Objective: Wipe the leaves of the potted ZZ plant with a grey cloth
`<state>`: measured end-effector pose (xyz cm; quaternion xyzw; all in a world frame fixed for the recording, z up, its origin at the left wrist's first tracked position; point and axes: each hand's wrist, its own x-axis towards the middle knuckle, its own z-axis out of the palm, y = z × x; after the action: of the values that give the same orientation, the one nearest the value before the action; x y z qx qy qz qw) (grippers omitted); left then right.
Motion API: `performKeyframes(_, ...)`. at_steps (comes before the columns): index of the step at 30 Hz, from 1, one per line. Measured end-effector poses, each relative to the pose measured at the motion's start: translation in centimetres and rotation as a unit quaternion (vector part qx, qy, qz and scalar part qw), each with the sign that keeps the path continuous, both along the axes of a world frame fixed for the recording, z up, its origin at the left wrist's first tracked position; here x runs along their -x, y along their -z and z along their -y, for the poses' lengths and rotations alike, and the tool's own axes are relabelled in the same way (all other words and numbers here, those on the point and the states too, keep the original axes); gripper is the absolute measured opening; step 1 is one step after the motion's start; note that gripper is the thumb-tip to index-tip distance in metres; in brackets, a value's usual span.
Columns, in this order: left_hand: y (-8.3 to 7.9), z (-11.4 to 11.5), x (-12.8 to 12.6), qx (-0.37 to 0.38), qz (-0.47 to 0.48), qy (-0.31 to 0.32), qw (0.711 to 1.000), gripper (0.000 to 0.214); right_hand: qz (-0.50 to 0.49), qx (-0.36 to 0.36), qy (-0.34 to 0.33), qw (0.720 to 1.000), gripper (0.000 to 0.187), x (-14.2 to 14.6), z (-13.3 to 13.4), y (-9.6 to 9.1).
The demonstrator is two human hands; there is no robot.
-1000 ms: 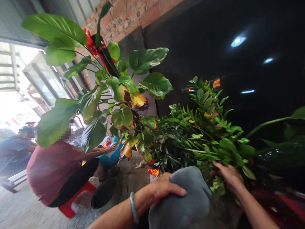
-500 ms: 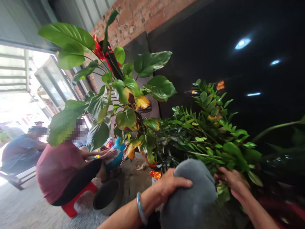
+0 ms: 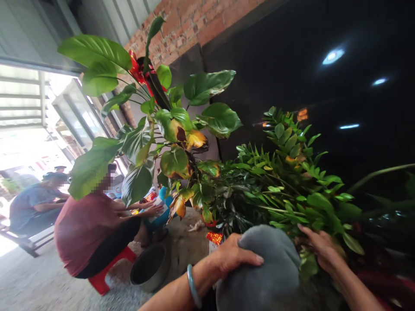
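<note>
My left hand (image 3: 231, 255), with a pale bangle (image 3: 192, 283) on its wrist, grips a soft grey plush piece (image 3: 259, 276) by its left edge, thumb on top. The piece has a rounded upper end, and its lower part runs out of view. To its right, apart from it, my right hand (image 3: 324, 250) has its index finger stretched out in front of green leaves. The rest of its fingers are partly hidden, and I see nothing held in it.
A large leafy plant (image 3: 175, 162) with yellowing leaves and a denser green plant (image 3: 292, 190) stand ahead. At left, a person in a red shirt (image 3: 87, 233) sits on a red stool (image 3: 99, 283) beside a dark bucket (image 3: 151, 268). Another person (image 3: 32, 203) sits farther back.
The grey plush piece and my left hand have dropped slightly. My right hand has shifted a little to the right, and the whole view has moved slightly.
</note>
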<state>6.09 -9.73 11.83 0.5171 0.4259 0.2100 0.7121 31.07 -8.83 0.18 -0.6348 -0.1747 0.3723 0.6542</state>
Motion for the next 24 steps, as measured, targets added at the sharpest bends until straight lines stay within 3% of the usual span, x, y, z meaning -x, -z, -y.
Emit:
performKeyframes(2, -2.0, -1.0, -0.1, -0.034, 0.059, -0.033, 0.997, 0.042, -0.020, 0.012, -0.001, 1.000, 0.012, 0.0, 0.0, -0.2)
performKeyframes(4, -3.3, -3.0, -0.5, -0.065, 0.113, -0.110, 0.985, 0.050, -0.035, 0.019, -0.007, 0.999, 0.010, 0.0, 0.1, -0.4)
performKeyframes(7, -2.5, -4.6, -1.2, -0.073, 0.129, -0.203, 0.968, 0.052, -0.044, 0.026, -0.016, 0.999, 0.012, 0.0, 0.2, -0.7)
performKeyframes(9, -0.3, -3.7, -1.1, -0.047, 0.076, -0.180, 0.980, 0.046, -0.045, 0.029, -0.013, 0.998, 0.014, -0.1, 0.3, -0.8)
performKeyframes(11, 1.7, -1.9, -0.6, -0.013, 0.005, -0.102, 0.995, 0.039, -0.043, 0.032, -0.006, 0.999, 0.015, -0.1, 0.3, -0.9)
performKeyframes(14, 1.9, 0.0, 0.5, 0.001, -0.027, -0.031, 0.999, 0.034, -0.042, 0.038, -0.005, 0.998, 0.016, -0.2, 0.3, -0.8)
performKeyframes(16, 0.1, -0.6, 0.9, -0.038, 0.010, -0.049, 0.998, 0.037, -0.044, 0.037, -0.009, 0.998, 0.014, -0.2, 0.2, -0.9)
performKeyframes(18, -2.0, -2.3, 0.9, -0.090, 0.064, -0.104, 0.988, 0.042, -0.042, 0.030, -0.011, 0.999, 0.012, -0.1, 0.2, -0.9)
performKeyframes(20, -3.0, -4.0, 0.6, -0.118, 0.098, -0.174, 0.973, 0.044, -0.037, 0.022, -0.010, 0.999, 0.010, -0.1, 0.1, -0.9)
performKeyframes(22, -2.2, -4.4, 0.3, -0.109, 0.093, -0.210, 0.967, 0.043, -0.027, 0.017, -0.008, 0.999, 0.009, -0.1, 0.1, -0.8)
performKeyframes(24, 0.0, -3.1, 0.4, -0.078, 0.047, -0.169, 0.981, 0.038, -0.004, 0.014, -0.004, 1.000, 0.010, -0.1, 0.2, -0.7)
